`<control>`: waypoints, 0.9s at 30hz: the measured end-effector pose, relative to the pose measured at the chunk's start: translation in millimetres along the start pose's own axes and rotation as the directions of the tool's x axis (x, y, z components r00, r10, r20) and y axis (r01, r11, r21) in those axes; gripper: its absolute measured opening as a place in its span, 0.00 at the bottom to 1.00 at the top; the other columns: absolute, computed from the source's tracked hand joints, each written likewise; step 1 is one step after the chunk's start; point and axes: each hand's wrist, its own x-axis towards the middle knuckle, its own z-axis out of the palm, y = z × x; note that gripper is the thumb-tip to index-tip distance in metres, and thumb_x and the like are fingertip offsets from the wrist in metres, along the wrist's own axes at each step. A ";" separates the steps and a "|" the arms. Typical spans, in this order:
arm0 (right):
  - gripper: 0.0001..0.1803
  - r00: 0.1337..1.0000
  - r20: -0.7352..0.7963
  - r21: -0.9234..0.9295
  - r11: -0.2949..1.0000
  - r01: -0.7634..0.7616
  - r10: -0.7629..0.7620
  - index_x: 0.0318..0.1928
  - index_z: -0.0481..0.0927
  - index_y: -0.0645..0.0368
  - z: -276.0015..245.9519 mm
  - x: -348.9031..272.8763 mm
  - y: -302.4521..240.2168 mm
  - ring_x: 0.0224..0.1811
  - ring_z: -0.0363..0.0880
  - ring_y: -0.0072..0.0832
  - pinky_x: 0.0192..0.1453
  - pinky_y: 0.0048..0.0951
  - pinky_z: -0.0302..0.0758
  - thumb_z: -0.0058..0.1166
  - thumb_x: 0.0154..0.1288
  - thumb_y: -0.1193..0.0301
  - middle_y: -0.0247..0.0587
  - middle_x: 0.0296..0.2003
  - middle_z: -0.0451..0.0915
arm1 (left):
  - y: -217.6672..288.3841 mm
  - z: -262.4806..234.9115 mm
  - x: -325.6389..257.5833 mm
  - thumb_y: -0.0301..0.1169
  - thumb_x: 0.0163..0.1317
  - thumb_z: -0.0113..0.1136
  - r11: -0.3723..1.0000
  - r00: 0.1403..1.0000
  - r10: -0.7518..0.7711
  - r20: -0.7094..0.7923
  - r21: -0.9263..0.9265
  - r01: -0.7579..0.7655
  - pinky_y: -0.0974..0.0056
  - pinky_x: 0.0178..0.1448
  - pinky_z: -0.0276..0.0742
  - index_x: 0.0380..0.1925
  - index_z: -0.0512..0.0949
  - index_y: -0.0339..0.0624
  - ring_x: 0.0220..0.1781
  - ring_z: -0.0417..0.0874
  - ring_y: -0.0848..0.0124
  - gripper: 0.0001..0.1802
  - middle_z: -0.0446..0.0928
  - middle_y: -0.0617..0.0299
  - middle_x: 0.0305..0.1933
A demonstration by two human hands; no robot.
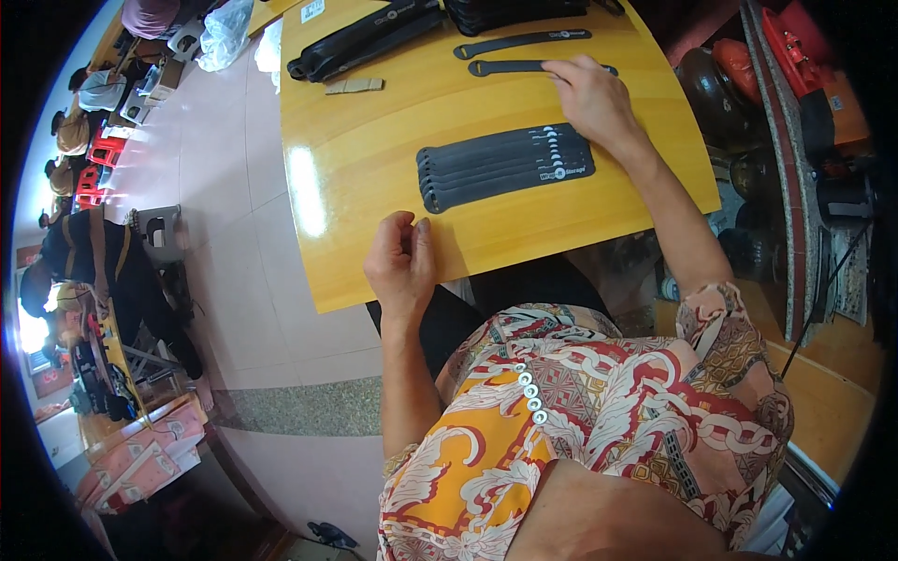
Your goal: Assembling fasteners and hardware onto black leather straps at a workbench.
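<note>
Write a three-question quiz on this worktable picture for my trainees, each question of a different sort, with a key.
1. True or false: the right hand rests on a single black strap.
2. Where does the left hand lie? A. on the strap stack B. at the near edge of the table C. on the plastic bag
3. Fill in: the small tan pieces lie beside the long black ____.

Key: 1 true; 2 B; 3 bundle.
</note>
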 end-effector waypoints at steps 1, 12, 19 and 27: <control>0.10 0.998 0.053 -0.100 0.995 -0.020 0.026 0.42 0.78 0.57 8.1 11.5 3.4 0.40 0.77 0.43 0.43 0.39 0.73 0.47 0.61 0.73 0.45 0.39 0.77 | -1.6 1.6 0.2 0.23 0.55 0.60 0.997 0.999 0.046 0.011 0.066 -0.046 0.71 0.29 0.70 0.33 0.74 0.34 0.23 0.73 0.75 0.07 0.73 0.59 0.22; 0.05 0.974 0.182 -0.241 0.967 -0.086 0.132 0.36 0.74 0.61 -11.0 -3.6 4.0 0.40 0.75 0.46 0.44 0.40 0.71 0.46 0.60 0.75 0.46 0.37 0.75 | -6.1 2.1 -3.5 0.21 0.55 0.58 0.990 0.991 0.137 -0.002 0.033 -0.137 0.71 0.29 0.70 0.35 0.74 0.34 0.23 0.73 0.73 0.07 0.73 0.58 0.24; 0.02 0.938 0.284 0.130 0.977 0.169 -0.200 0.31 0.71 0.60 -59.9 -82.2 -55.2 0.30 0.74 0.44 0.31 0.39 0.70 0.46 0.55 0.78 0.47 0.26 0.72 | 39.3 12.1 -14.4 0.18 0.54 0.58 0.956 0.999 0.037 0.019 -0.292 -0.030 0.73 0.30 0.69 0.39 0.75 0.32 0.26 0.71 0.77 0.11 0.75 0.59 0.30; 0.08 0.906 0.400 0.165 0.983 0.079 -0.140 0.35 0.74 0.63 -56.8 -106.9 -61.4 0.32 0.76 0.43 0.34 0.37 0.71 0.53 0.51 0.79 0.46 0.30 0.74 | 20.4 12.3 -19.1 0.15 0.53 0.57 0.974 0.984 0.149 0.093 -0.186 -0.130 0.72 0.34 0.72 0.32 0.77 0.33 0.31 0.77 0.70 0.06 0.76 0.56 0.30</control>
